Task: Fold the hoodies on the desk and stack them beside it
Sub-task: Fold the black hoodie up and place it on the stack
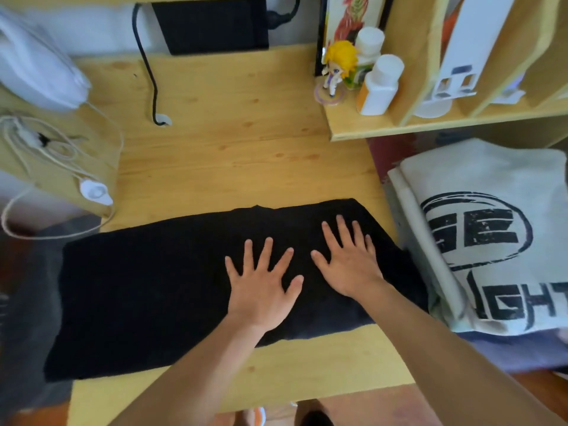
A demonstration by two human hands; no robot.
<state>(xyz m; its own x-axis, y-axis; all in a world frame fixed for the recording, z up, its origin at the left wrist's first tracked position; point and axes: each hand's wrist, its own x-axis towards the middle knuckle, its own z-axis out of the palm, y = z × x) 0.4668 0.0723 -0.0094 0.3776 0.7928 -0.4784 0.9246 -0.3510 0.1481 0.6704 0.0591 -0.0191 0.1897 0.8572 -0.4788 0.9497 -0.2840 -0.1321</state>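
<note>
A black hoodie (pixel 147 290) lies folded into a long flat band across the wooden desk (pixel 233 149), its left end hanging past the desk's left edge. My left hand (pixel 261 287) rests flat on the band's middle with fingers spread. My right hand (pixel 347 259) presses flat on the band's right part, fingers straight. To the right of the desk sits a folded light grey hoodie (pixel 498 241) with a black printed logo, lying on top of a stack.
A low wooden shelf (pixel 399 127) at the back right holds a yellow-haired figurine (pixel 338 69) and white bottles (pixel 379 87). A black cable (pixel 150 75) runs down the desk's back. White cords and a switch (pixel 93 190) lie at the left edge.
</note>
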